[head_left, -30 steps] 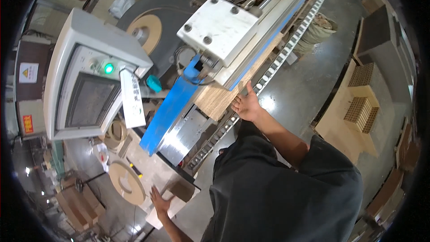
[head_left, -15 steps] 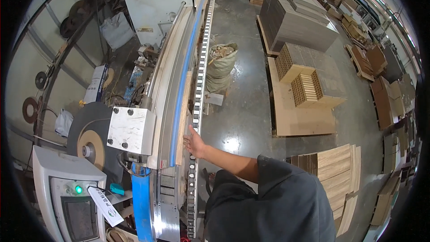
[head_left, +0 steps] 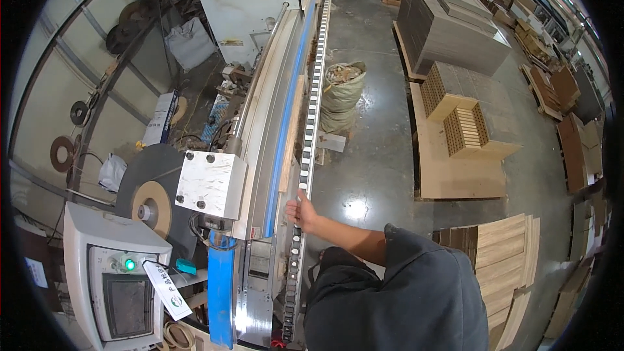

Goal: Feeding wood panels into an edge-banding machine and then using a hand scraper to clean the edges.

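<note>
Grey concrete floor (head_left: 383, 156), shiny under the lights, runs up the middle of the frame, with stacked boxes (head_left: 448, 26) at the upper right and loose wood-grain panels (head_left: 500, 247) at the lower right. A long machine fills the left of centre: a control box (head_left: 81, 253) with a lit green light (head_left: 130, 264) sits at the lower left, beside a big dark roll (head_left: 133, 179) and a white block (head_left: 208, 182).

Near the middle of the frame, the narrow edge of a wooden board (head_left: 292, 130) shows, lying lengthwise between a blue strip (head_left: 284, 123) and the chain track (head_left: 313, 107). Just below the board's near end is the right hand (head_left: 301, 213), open, with its fingers loosely bent and gripping nothing that shows. It is over or against the track; which of the two cannot be told. The left hand is out of sight, so its state cannot be told.

Fingers or the loose dark sleeve (head_left: 403, 244) could be pinched if the chain runs while the hand is this close. The board could also skew if pushed unevenly at its near end, and its edge might scrape the fingertips.
</note>
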`<state>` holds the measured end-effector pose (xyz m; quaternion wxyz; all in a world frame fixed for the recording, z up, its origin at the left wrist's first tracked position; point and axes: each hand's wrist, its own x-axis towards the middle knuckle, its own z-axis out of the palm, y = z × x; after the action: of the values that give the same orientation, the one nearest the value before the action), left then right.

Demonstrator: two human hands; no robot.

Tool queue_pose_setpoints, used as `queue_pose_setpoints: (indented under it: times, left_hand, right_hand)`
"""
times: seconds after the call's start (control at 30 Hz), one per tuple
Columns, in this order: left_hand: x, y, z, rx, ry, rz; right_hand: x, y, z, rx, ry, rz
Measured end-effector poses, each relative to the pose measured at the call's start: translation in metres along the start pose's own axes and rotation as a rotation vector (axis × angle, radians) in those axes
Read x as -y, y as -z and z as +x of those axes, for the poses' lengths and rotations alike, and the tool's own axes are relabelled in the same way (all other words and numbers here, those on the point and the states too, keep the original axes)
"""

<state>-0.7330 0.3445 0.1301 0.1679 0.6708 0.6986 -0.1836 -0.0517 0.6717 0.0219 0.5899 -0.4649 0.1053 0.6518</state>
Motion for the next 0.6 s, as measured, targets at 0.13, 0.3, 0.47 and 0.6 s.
queue_pose_setpoints:
  times: [0.13, 0.3, 0.47, 0.6]
  left_hand:
    - [0.0, 0.003, 0.039, -0.055, -0.116, 0.017]
    - [-0.146, 0.034, 0.121, -0.163, -0.271, 0.05]
    - [-0.278, 0.054, 0.175, -0.657, -0.562, 0.139]
    - [-0.326, 0.05, 0.205, -0.295, -0.523, -0.115]
  right_hand:
    - [-0.022, 0.0, 0.003, 0.012, -0.01, 0.015]
    - [-0.032, -0.011, -0.043, 0.053, -0.074, 0.018]
    - [-0.032, 0.019, -0.066, 0.145, -0.082, 0.113]
    - [-0.028, 0.039, -0.08, 0.094, -0.117, 0.01]
